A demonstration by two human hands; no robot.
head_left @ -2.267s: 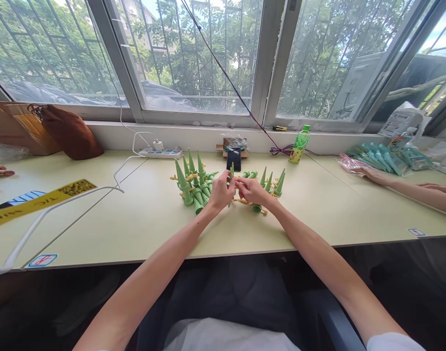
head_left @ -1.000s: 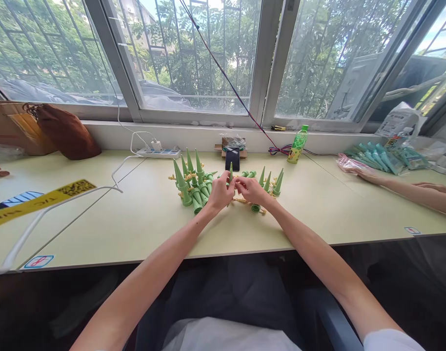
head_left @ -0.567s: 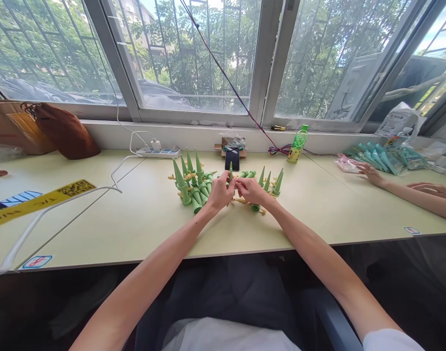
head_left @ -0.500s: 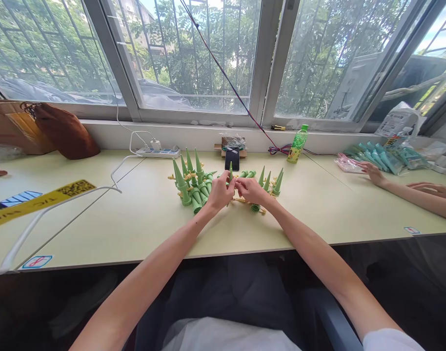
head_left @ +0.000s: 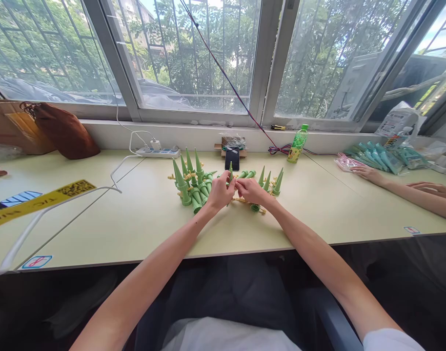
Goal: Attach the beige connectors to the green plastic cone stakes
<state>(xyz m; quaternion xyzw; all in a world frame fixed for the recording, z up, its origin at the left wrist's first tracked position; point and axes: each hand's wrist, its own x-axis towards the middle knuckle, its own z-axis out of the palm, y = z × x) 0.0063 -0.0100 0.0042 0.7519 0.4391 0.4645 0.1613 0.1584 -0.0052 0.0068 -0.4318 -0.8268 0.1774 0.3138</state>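
My left hand (head_left: 221, 192) is closed around a green plastic watering spike (head_left: 231, 168), its pointed tip standing up above the fingers. Against that spike's side, my right hand (head_left: 251, 190) has its fingers pinched together; whatever lies between them is hidden. To the left stands a cluster of green watering spikes (head_left: 179, 179) with small yellow valves, some upright and others lying down. Several more upright spikes (head_left: 277, 183) are just right of my right hand. Below it a green spike lies with its open round end (head_left: 255, 208) towards me, near a yellow valve (head_left: 263, 211).
A phone (head_left: 232, 159) leans at the back, before a small box. Further right stands a green drink bottle (head_left: 298, 144). A power strip (head_left: 159, 152) and brown pouch (head_left: 67, 130) are left. Another person's hand (head_left: 369, 174) rests by a pink packet (head_left: 345, 163) and teal packets (head_left: 380, 157).
My two hands and the spike have stayed almost still. On the right, the other person's hand has shifted slightly left, towards the pink packet.
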